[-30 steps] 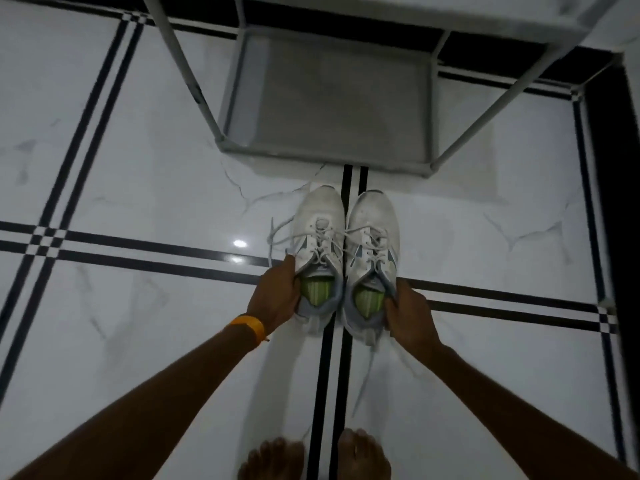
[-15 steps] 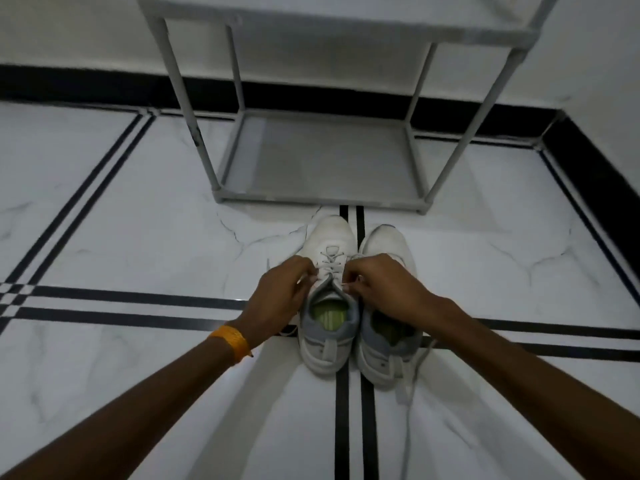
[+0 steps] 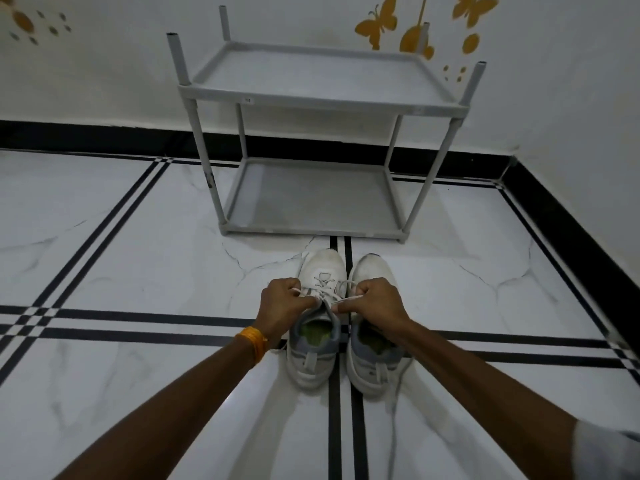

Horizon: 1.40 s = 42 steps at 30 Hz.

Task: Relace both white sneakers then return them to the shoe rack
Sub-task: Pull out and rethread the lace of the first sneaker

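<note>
A person's two bare arms reach forward and down over a white marble-patterned floor crossed by black double lines, both hands working at one pair of white sneakers. The left forearm comes in from the lower left, an orange band around its wrist; the left hand is curled into a loose fist at the left side of the left sneaker, its fingers closed on an end of that shoe's white lace. The sneaker stands upright on the floor, toe pointing away toward the rack, white at the toe with grey panels around the collar and heel and a yellow-green insole showing inside; its lace criss-crosses the eyelets and is drawn out to either side near the tongue. The right hand, likewise fisted with the knuckles up, pinches the other end of the same lace, pulled taut across the gap between the shoes. This hand sits over the laced area of the right sneaker, hiding it; the shoe stands just beside its mate, parallel, with the same grey heel and green insole, and a loose lace trails from its heel side down the floor toward the camera. The right forearm enters from the lower right, a pale sleeve at the frame's corner. Just beyond the toes stands a grey two-tier shoe rack against a white wall with yellow butterfly decals.
</note>
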### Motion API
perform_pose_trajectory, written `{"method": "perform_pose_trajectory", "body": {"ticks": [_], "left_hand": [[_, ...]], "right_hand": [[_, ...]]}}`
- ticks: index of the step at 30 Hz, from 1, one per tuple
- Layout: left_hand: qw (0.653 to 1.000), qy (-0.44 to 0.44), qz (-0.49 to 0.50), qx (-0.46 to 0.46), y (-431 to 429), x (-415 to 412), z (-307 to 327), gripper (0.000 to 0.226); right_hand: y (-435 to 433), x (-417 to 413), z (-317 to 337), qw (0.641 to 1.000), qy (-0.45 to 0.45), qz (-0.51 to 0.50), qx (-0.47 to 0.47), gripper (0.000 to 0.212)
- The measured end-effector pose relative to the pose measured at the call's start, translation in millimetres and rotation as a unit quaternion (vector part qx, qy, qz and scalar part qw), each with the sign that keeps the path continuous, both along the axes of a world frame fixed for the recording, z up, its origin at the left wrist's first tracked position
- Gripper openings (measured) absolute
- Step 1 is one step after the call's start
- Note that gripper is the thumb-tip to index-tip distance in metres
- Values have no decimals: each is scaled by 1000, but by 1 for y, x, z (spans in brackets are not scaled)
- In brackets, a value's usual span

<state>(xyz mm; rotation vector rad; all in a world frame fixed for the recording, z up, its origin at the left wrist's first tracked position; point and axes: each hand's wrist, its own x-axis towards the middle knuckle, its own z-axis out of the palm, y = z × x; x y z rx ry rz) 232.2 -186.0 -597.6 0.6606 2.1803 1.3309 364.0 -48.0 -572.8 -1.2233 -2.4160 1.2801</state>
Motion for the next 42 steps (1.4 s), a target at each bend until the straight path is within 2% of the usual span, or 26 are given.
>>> {"method": "perform_pose_trajectory", "body": {"ticks": [4, 7, 9, 13, 18, 21, 25, 27, 30, 34, 35, 36, 38, 39, 40, 41, 42], "left_hand": [[1000, 3, 7, 7, -6, 3, 1, 41], [999, -11, 26, 21, -6, 6, -1, 42], [999, -20, 34, 30, -6, 9, -5, 40], [999, -30, 44, 11, -8, 12, -10, 27], [998, -27, 48, 19, -8, 15, -7, 24], [993, 108, -16, -44, -19, 5, 2, 38], [924, 339, -97, -151, -38, -26, 40, 39], [903, 380, -99, -175, -44, -39, 66, 37], [934, 325, -133, -72, -44, -41, 112, 42], [958, 180, -220, 24, -24, -24, 155, 32], [949, 185, -250, 37, -17, -17, 159, 29], [924, 251, -286, 39, -12, -12, 161, 27], [815, 463, -348, 1, 1, -7, 160, 23], [759, 542, -361, -34, 8, -7, 160, 21], [721, 588, -359, -74, 14, -10, 160, 22], [703, 612, -346, -111, 21, -14, 162, 23], [699, 620, -322, -153, 27, -18, 165, 24]], "right_hand": [[-3, 0, -4, 998, 16, -27, -59, 63], [-3, -4, -4, 997, 14, -40, -69, 62], [-7, -5, -4, 998, 0, -46, -36, 59], [-26, -6, -11, 994, -39, -62, 84, 36], [-33, -7, -9, 984, -31, -40, 172, 32], [-24, -5, 1, 986, -40, -9, 162, 32], [9, -2, 41, 976, -74, 68, 193, 41], [24, 0, 69, 983, -43, 85, 160, 36], [36, -2, 115, 993, 31, 96, 69, 32], [36, -19, 160, 985, 79, 117, 98, 18], [33, -24, 170, 982, 89, 134, 96, 19], [28, -30, 178, 979, 92, 157, 93, 21], [15, -42, 190, 969, 75, 207, 113, 23], [10, -46, 194, 962, 65, 226, 137, 24], [6, -49, 197, 955, 59, 240, 163, 25], [3, -52, 199, 950, 59, 248, 182, 27], [2, -53, 199, 948, 65, 246, 192, 27]]}}
